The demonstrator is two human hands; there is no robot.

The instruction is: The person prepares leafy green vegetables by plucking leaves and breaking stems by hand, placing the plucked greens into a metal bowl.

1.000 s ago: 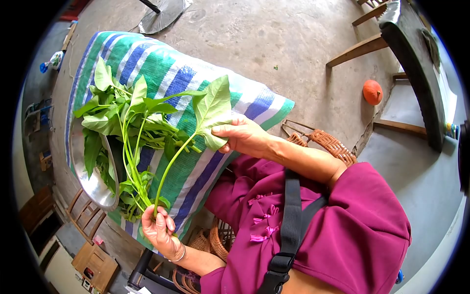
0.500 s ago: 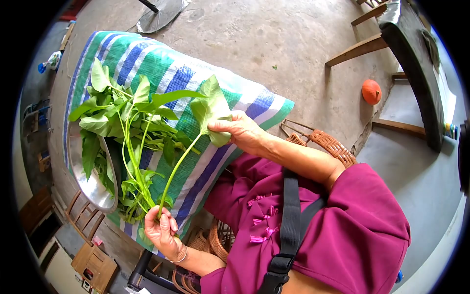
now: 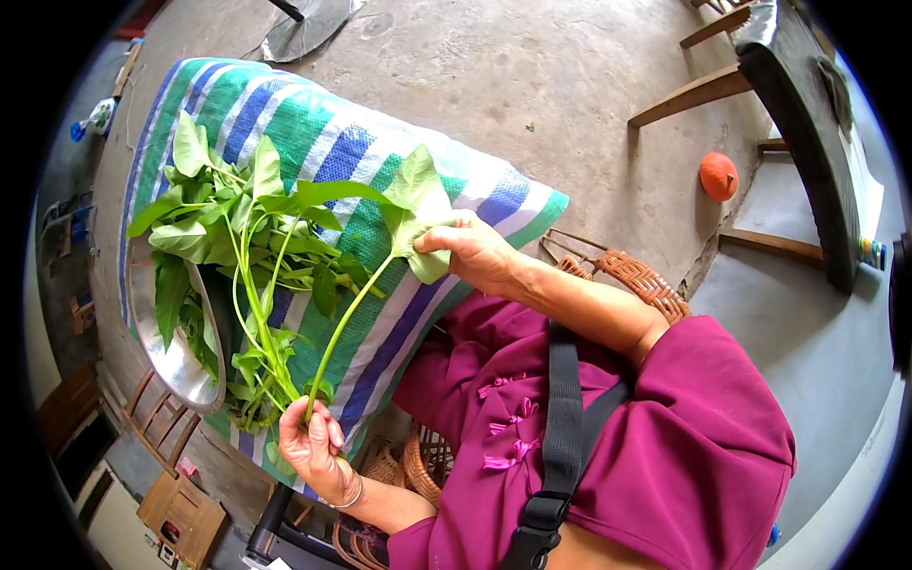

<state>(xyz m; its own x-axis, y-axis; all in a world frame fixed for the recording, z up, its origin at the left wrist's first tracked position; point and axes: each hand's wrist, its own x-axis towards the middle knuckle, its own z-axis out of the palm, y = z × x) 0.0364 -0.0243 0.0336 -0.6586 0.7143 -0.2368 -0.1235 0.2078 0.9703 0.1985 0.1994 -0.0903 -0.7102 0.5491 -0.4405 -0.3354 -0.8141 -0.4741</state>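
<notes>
My left hand [image 3: 315, 451], with a bangle at its wrist, is closed around the lower ends of several long green stems [image 3: 256, 313]. They look like water spinach. My right hand [image 3: 475, 255] pinches a broad leaf [image 3: 418, 201] between thumb and fingers, at the top of one stem that runs down to the left hand. More leafy greens [image 3: 195, 237] lie beyond the stems, partly over a metal basin [image 3: 180, 369]. Beneath all of it spreads a green, blue and white striped woven sheet [image 3: 380, 337].
Wicker pieces [image 3: 646, 285] sit near my right forearm. An orange-red pumpkin [image 3: 719, 177] rests on the concrete floor [image 3: 532, 76] beside a dark bench [image 3: 798, 123] with wooden legs. A small wooden chair [image 3: 171, 427] stands at lower left.
Both hands keep nearly the same places. My right thumb has shifted slightly on the leaf, and the leaf's base shows a little more.
</notes>
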